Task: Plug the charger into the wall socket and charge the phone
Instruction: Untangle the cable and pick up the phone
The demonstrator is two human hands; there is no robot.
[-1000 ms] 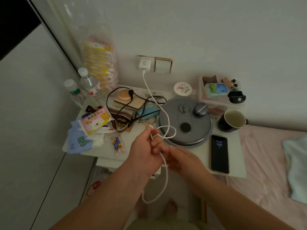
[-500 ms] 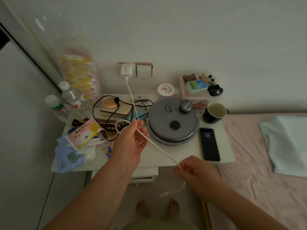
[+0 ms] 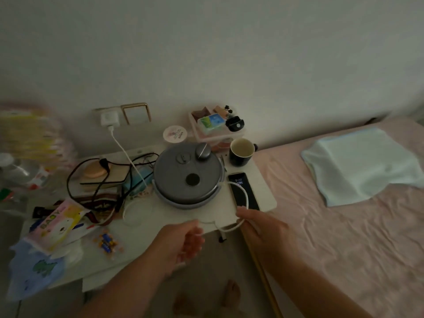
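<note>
fingers: your right hand has its fingers pinched on the white charging cable, right where it loops over the near end of the phone. The left hand is only loosely curled, with the cable running through or across it. It's too blurry to call that a real grip.

cable run: it drops from the wall, crosses the tabletop, passes your left hand, then arcs up past your right. Looks like you're feeding slack with the left so the right can aim the free end.

charger: the white charger is already seated in the wall socket, beside the gold-framed switch, so that half looks done.

phone: the phone lies flat at the tabletop's right edge, screen lit, just beside the round grey appliance and near the black mug.

plug end: can't tell where the connector tip is, or whether it's in the phone yet.

next, my guess: line the tip up with the port on the phone's near end, and steady the phone so it doesn't slide toward the bed.
</note>
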